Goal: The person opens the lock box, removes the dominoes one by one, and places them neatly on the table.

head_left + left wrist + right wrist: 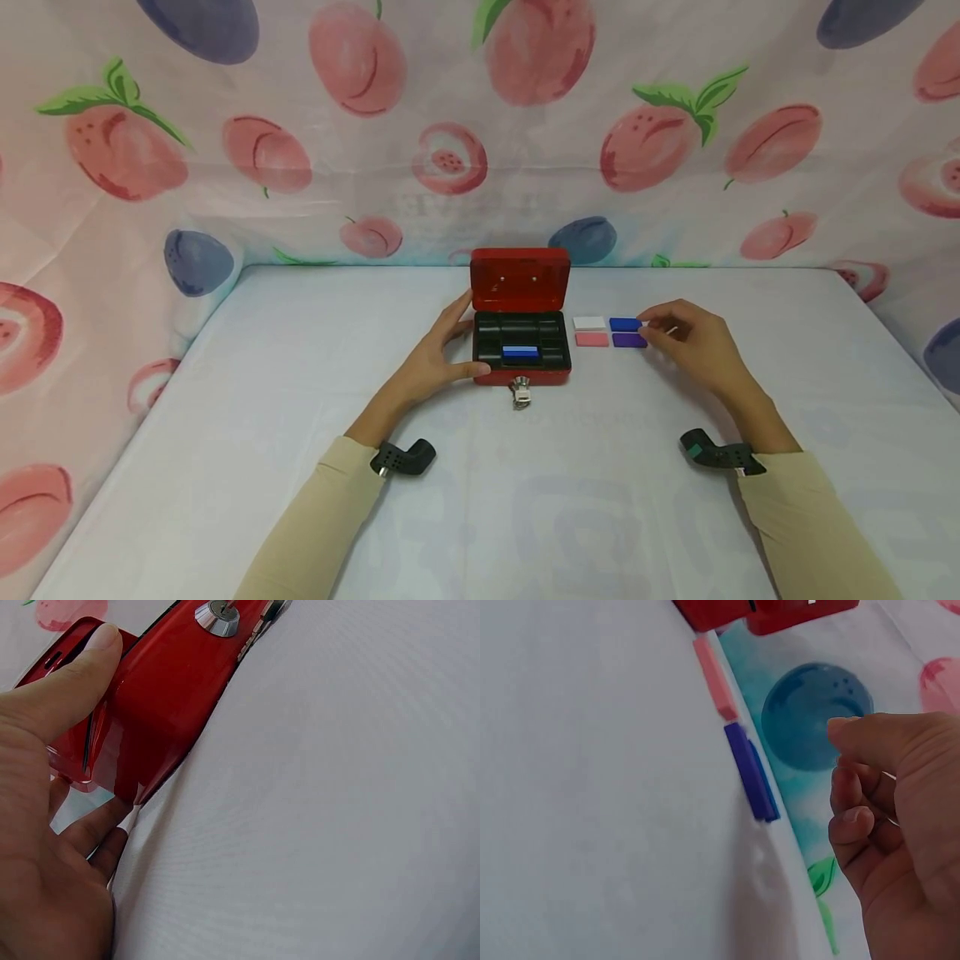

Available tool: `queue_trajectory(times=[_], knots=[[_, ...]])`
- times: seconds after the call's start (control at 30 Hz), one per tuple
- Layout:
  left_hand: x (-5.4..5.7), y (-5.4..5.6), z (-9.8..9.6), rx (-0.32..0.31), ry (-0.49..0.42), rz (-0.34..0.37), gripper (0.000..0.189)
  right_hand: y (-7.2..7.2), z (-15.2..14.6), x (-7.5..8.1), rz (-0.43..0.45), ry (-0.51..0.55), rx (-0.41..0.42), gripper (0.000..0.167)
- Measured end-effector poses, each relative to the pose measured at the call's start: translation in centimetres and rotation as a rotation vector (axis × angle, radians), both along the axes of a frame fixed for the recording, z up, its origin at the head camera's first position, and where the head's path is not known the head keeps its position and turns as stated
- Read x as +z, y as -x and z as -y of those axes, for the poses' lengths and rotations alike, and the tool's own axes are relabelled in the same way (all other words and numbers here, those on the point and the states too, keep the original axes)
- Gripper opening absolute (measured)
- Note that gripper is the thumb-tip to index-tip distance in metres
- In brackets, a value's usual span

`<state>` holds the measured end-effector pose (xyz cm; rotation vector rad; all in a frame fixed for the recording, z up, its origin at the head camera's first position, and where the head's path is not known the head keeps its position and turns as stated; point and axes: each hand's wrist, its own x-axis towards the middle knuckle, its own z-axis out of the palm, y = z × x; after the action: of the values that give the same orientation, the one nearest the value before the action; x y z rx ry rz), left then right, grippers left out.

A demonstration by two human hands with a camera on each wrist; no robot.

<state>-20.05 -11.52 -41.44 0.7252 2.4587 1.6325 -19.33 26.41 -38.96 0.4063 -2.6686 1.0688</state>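
Observation:
A red cash box [522,377] stands with its lid [520,279] raised, showing a black compartment tray [489,337]. Blue strips [521,352], one lighter than the other, lie in the tray's front middle section. My left hand [431,358] grips the box's left side, thumb on the front corner and fingers along the side. To the right of the box lie a white block [588,322], a pink block [592,340], a blue block [624,324] and a purple block [629,340]. Above the right ends of the blue and purple blocks hovers my right hand [693,342], fingers loosely bent, holding nothing.
Keys [521,393] hang from the lock at the front of the box. A white cloth [570,500] covers the table. Behind it rises a fruit-print curtain [525,183]. Black wrist devices [405,457] sit on both forearms.

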Motion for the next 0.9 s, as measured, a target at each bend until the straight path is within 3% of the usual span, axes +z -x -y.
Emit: queue_trajectory(times=[0.33, 0.53, 0.9], knots=[[0.0, 0.0, 0.2, 0.019, 0.018, 0.013, 0.101, -0.2, 2.3, 0.8, -0.06, 0.043, 0.119, 0.015], [0.1, 0.1, 0.3, -0.004, -0.002, -0.004, 0.102, -0.2, 3.3, 1.1, -0.106, 0.031, 0.162, 0.016], [0.1, 0.0, 0.0, -0.034, -0.043, 0.002, 0.101, -0.4, 4.7, 2.1, -0.114, 0.027, 0.193, 0.02]])
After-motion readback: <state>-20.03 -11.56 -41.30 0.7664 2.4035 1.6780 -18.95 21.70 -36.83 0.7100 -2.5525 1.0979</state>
